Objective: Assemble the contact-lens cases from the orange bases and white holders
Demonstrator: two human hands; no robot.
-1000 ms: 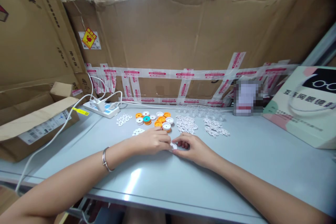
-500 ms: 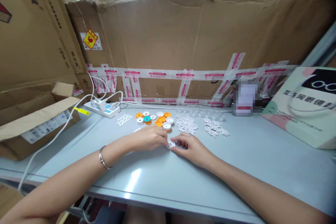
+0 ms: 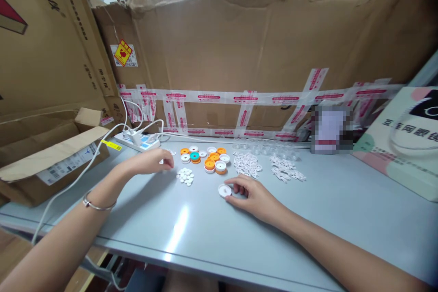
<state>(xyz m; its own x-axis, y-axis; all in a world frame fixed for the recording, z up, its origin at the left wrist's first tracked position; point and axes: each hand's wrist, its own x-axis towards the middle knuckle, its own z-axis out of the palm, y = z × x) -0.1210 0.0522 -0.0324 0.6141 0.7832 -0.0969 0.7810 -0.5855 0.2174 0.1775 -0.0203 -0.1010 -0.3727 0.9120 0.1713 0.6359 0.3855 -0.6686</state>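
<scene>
My right hand (image 3: pixel 251 194) grips a small round white wheel-like piece (image 3: pixel 225 191) by its right edge, between thumb and fingers, on the table. A pale centre shows in the piece. At the left, my left hand (image 3: pixel 152 162) hangs over the small white rings (image 3: pixel 172 152), its fingers bent with a gap to the thumb. It hides most of those rings. Just right of it lies a pile of small white discs (image 3: pixel 185 176). Behind the hands stand orange round pieces (image 3: pixel 209 164), white ones (image 3: pixel 224 159) and a teal one (image 3: pixel 195 156), some stacked.
Flat white cut-out parts lie in two piles, a left pile (image 3: pixel 247 165) and a right pile (image 3: pixel 286 169). Clear round parts (image 3: pixel 263 148) line the back. A power strip (image 3: pixel 140 141), an open carton (image 3: pixel 51 159), a printed box (image 3: pixel 400 146) and tall cardboard (image 3: pixel 212 50) surround the table (image 3: pixel 273 237).
My left hand has let go of the white wheel-like piece and moved left to the white rings, uncovering the small discs. My right hand stays at the piece.
</scene>
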